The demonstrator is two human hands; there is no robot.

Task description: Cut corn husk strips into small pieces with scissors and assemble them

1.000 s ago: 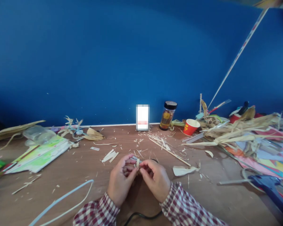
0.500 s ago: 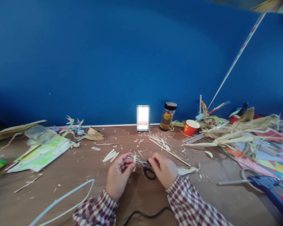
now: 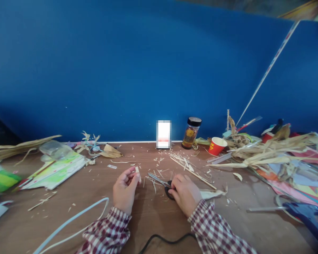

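Between the thumb and fingers of my left hand [image 3: 125, 192] a small pale strip of dried husk [image 3: 137, 170] is pinched; its lower part is hidden. My right hand [image 3: 186, 194] grips black-handled scissors [image 3: 159, 179] by the handles, with the blades pointing left and nearly together. A gap separates the blade tips from my left hand. Thin pale trimmings [image 3: 155, 187] lie on the brown table [image 3: 153, 222] under and around the blades. Just right of my right hand lies a piece of pale husk [image 3: 213, 194].
At the back stand a blurred white panel [image 3: 163, 134], a dark-lidded jar [image 3: 191, 133] and a red paper cup [image 3: 217, 146]. Dried husks [image 3: 275, 150] are heaped at right, near a blue glue gun [image 3: 302, 211]. A green-painted sheet [image 3: 60, 173] lies left; a white cable [image 3: 76, 211] curves in front.
My left hand has moved left with the strip, away from the scissor blades. The scissors stay in my right hand. The whole view has shifted slightly.
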